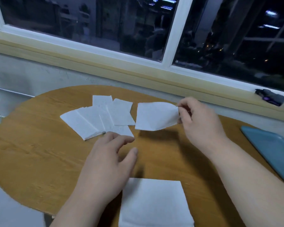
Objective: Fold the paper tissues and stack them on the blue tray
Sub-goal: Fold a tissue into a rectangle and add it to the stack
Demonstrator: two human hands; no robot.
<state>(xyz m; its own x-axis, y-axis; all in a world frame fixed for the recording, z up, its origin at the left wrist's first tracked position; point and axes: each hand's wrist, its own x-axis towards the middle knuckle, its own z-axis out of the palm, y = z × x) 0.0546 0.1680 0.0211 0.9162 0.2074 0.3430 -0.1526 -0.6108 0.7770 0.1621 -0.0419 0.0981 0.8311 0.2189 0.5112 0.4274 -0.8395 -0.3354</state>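
The right hand (202, 122) pinches one paper tissue (154, 117) by its right edge, lifted over the tabletop's (31, 145) middle, probably for folding. The left hand (105, 163) hovers loose-fingered, holding nothing, near the fanned tissues (97, 118). The blue tray (272, 149) waits at the right edge.

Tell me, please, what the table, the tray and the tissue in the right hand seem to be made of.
Table: wood or wood-look laminate, matte, with visible grain lines. Tray: probably plastic, smooth blue with a raised rim; cannot be sure. Tissue: thin white paper, faintly embossed, bending limply where the right hand pinches its corner.
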